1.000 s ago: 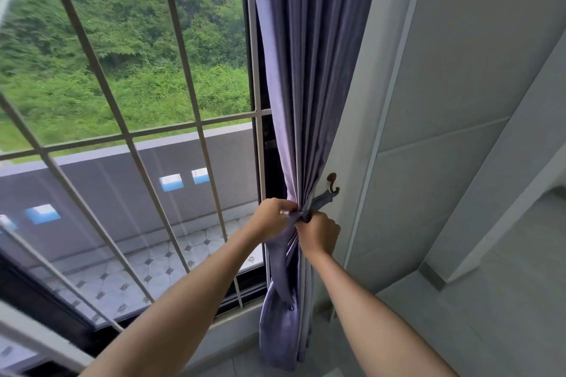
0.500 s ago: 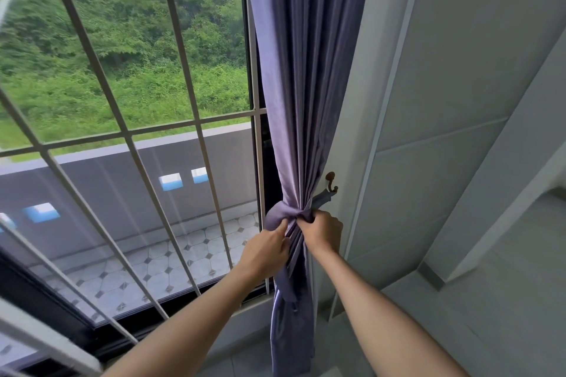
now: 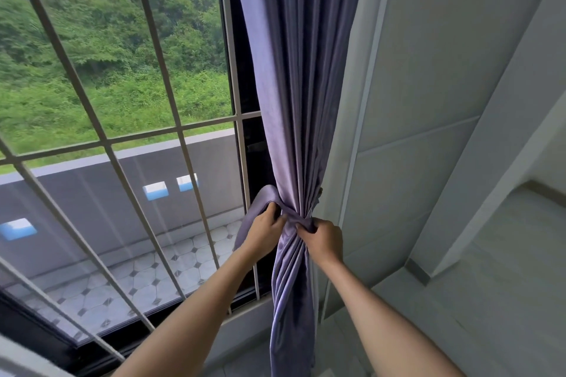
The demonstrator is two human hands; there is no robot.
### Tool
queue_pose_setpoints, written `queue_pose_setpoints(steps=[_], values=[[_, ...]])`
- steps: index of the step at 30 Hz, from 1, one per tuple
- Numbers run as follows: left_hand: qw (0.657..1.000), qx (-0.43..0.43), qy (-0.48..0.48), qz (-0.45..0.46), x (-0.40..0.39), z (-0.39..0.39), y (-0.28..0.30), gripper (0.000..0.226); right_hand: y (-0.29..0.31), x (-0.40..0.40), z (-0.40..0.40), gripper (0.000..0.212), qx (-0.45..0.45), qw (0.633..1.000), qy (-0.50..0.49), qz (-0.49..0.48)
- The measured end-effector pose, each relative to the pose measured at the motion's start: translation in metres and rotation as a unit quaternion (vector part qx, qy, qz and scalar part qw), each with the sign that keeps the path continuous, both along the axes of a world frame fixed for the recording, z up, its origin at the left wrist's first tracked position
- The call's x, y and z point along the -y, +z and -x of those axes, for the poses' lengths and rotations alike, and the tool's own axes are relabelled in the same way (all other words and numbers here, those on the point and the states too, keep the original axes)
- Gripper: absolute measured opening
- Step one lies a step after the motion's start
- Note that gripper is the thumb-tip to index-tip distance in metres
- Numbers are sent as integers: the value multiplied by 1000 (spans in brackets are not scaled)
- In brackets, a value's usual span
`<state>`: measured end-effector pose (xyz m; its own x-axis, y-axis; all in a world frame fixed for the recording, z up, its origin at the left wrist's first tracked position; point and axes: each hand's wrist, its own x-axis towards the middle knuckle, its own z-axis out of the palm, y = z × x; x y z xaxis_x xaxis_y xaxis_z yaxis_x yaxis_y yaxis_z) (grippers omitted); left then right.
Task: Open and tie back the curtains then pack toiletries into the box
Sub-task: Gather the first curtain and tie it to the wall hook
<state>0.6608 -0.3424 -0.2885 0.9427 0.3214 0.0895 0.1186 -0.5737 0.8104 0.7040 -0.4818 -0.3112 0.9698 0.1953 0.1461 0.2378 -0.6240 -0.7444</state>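
Curtain point(image 3: 294, 86) hangs gathered in the middle of the frame, right of the barred window point(image 3: 116, 131). At lower centre the left hand point(image 3: 263, 236) grips a loop of the tie-back point(image 3: 260, 202), fingers curled into the cloth. Just right, the right hand point(image 3: 324, 240) pinches the band against the bunched folds, beside the wall point(image 3: 428, 101).

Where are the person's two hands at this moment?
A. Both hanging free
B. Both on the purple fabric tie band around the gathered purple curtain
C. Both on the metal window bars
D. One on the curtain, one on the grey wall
B: the left hand and the right hand both pinch the purple fabric tie band that wraps the gathered purple curtain.
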Motion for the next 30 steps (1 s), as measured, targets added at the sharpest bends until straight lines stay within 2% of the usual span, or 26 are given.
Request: queue_pose_setpoints(steps=[3, 8, 12, 16, 20, 22, 25, 28, 30], values=[[1000, -15, -23, 2, 4, -8, 4, 21, 3, 7, 1, 27, -4, 1000, 3, 3], [1000, -12, -6, -2, 13, -19, 5, 31, 7, 14, 2, 34, -14, 1000, -1, -7], [999, 26, 19, -11, 22, -27, 2, 27, 7, 19, 0, 38, -15, 1000, -3, -11], [991, 114, 75, -15, 31, -23, 7, 17, 8, 21, 3, 53, -12, 1000, 10, -12], [982, 158, 93, 43, 31, -23, 9, 18, 8, 20, 3, 49, -11, 1000, 3, -3], [988, 134, 65, 41, 28, -27, 4, 21, 9, 20, 3, 49, -13, 1000, 3, -5], [996, 28, -59, 59, 17, -32, 0, 43, 11, 21, 3, 41, 0, 1000, 8, 3], [972, -47, -175, 148, 11, -33, 8, 72, 8, 24, 8, 35, 37, 999, 7, 11], [958, -68, -214, 178, 10, -36, 12, 72, 2, 22, 13, 38, 51, 999, 3, -13]])
